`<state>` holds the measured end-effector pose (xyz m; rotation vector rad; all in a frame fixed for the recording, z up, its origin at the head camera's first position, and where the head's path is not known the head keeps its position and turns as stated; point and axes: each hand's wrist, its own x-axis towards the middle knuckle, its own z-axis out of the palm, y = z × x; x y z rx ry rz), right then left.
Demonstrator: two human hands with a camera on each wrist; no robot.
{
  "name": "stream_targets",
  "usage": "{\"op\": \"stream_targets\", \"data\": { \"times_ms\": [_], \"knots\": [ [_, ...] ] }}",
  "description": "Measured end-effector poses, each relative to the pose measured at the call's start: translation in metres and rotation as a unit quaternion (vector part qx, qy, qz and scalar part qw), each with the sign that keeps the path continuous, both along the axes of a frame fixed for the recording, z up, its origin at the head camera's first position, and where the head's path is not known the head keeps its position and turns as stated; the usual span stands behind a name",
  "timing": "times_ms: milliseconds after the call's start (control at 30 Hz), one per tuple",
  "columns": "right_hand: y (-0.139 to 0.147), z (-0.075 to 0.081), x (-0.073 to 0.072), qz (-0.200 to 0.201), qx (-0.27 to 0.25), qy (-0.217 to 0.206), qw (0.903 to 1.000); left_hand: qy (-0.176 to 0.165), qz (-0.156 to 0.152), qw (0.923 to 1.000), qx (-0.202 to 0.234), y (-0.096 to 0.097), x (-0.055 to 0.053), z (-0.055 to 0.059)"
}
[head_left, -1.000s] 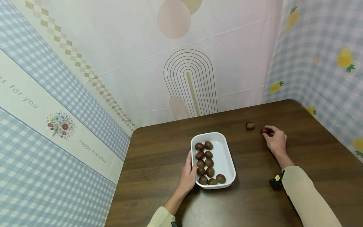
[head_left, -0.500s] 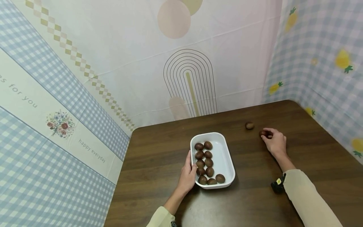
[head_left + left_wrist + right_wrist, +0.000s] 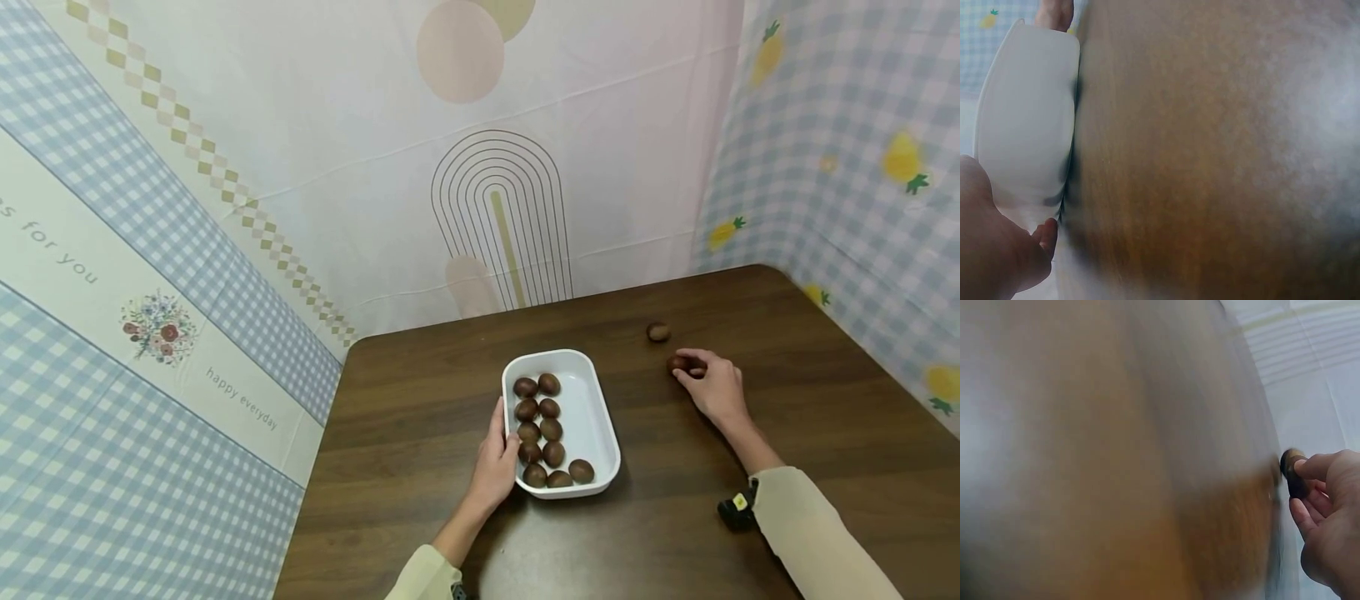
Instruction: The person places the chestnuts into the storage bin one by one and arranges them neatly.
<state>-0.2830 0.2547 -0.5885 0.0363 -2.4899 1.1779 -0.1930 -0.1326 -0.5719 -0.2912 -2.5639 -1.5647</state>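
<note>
My left hand (image 3: 495,467) holds the left side of a white rectangular dish (image 3: 606,421), thumb at the rim and fingers along the outer wall. Inside, several brown chestnuts (image 3: 551,429) sit in two columns on the left, with more along the near end. Over the right part of the table, my right hand (image 3: 716,387) pinches a dark brown chestnut (image 3: 678,365) between thumb and fingers. The right wrist view shows this chestnut (image 3: 1294,475) at the fingertips, partly covered by them. Another chestnut (image 3: 658,332), with a paler patch, lies on the table just beyond that hand.
Both hands work over a brown wooden table (image 3: 405,400). Printed cloth (image 3: 637,167) hangs behind its far edge, with checked cloth (image 3: 847,167) on the right and more checked cloth (image 3: 75,367) on the left.
My right hand has shifted left and nearer to me with the chestnut in its fingers. The left hand, dish and loose chestnut have stayed in place.
</note>
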Motion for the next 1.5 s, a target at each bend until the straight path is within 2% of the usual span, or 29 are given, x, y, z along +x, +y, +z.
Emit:
{"op": "stream_targets", "data": {
  "times_ms": [333,600,900,1067,1233,1500],
  "knots": [
    [-0.032,0.012,0.018,0.034,-0.01,0.001,0.9994,-0.007,-0.004,0.9998,0.016,0.0,-0.001,0.001],
    [-0.058,0.028,0.033,0.067,-0.036,-0.017,0.9969,-0.006,-0.004,0.9998,0.017,0.0,0.0,0.002],
    [-0.082,0.05,0.044,0.104,-0.064,-0.006,0.9925,-0.016,-0.003,0.9998,0.01,0.0,-0.001,-0.001],
    [-0.095,0.057,0.049,0.129,-0.072,-0.006,0.989,-0.015,-0.002,0.9998,0.012,0.001,-0.001,0.0],
    [-0.108,0.058,0.054,0.145,-0.064,-0.005,0.9873,-0.016,0.0,0.9998,0.01,0.001,-0.001,0.0],
    [-0.129,0.056,0.06,0.161,-0.014,0.029,0.9864,-0.013,-0.001,0.9998,0.013,0.001,-0.001,0.0]
  ]
}}
